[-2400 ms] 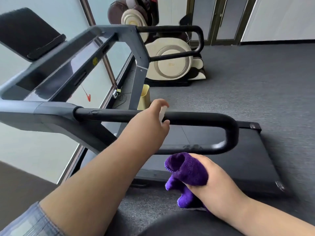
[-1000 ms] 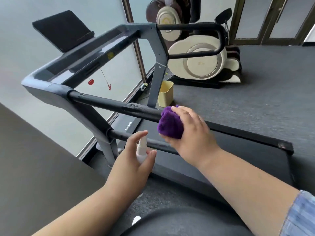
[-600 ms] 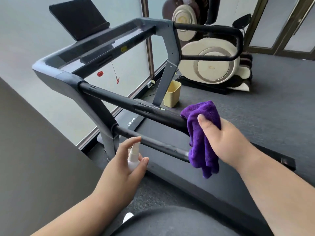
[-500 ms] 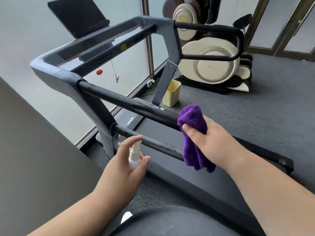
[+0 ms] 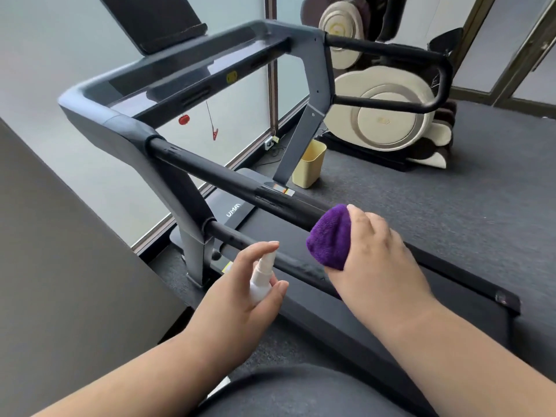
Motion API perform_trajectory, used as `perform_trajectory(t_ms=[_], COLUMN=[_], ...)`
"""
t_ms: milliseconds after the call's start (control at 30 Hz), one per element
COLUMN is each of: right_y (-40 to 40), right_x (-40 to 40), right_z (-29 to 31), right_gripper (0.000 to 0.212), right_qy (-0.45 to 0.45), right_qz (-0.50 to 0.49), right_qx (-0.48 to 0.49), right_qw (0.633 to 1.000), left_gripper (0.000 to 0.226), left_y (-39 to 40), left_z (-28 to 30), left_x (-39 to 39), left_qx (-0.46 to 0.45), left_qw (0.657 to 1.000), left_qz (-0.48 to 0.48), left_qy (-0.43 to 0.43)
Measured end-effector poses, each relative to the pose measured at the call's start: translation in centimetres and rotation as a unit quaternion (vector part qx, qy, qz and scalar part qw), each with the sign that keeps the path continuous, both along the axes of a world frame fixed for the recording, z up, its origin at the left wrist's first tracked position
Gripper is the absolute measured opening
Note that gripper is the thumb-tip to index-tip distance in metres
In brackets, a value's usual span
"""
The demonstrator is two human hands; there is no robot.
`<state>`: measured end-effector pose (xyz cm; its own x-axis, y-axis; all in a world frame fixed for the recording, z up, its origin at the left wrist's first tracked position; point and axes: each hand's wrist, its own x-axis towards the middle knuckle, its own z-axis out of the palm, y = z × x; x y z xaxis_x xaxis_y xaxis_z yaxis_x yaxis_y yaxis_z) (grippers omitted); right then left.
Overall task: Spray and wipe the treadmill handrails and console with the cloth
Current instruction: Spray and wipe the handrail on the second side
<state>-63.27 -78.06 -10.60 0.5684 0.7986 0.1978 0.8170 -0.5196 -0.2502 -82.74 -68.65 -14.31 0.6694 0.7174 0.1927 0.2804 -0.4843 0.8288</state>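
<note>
One grey treadmill (image 5: pixel 192 79) fills the view on dark carpet, with one console bar across the top and two black looped handrails: the near handrail (image 5: pixel 228 180) and the far handrail (image 5: pixel 391 52). Behind it sit one cream massage chair (image 5: pixel 388 112) and one small yellow bin (image 5: pixel 310 164). Two bare hands reach in. The right hand (image 5: pixel 376 260) has its fingers clamped on one bunched purple cloth (image 5: pixel 329 239), pressed against the near handrail. The left hand (image 5: pixel 240 299) has its fingers curled around one small white spray bottle (image 5: pixel 261 278), forefinger on its nozzle, just below the rail's lower bar.
</note>
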Motion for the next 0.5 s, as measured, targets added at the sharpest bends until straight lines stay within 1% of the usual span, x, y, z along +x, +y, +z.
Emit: perform_trajectory(t_ms=[67, 133, 300, 500], right_y=[2.1, 4.6, 10.8, 16.2], right_x=[-1.1, -2.2, -4.4, -6.6], right_z=[0.5, 0.9, 1.3, 1.4], right_gripper=[0.102, 0.1, 0.08, 0.076], right_qy=[-0.109, -0.156, -0.177, -0.171], right_qz=[0.014, 0.034, 0.059, 0.065], right_qx=[-0.058, -0.103, -0.12, -0.135], right_qw=[0.992, 0.982, 0.975, 0.974], left_gripper=[0.047, 0.047, 0.046, 0.047], left_y=[0.5, 1.0, 2.1, 3.8], left_z=[0.0, -0.1, -0.5, -1.2], left_x=[-0.3, -0.7, -2.1, -4.2], left_qx=[-0.003, -0.006, -0.006, -0.027], left_qw=[1.0, 1.0, 0.999, 0.999], left_qz=[0.002, 0.002, 0.015, 0.016], left_qy=[-0.007, -0.012, -0.03, -0.035])
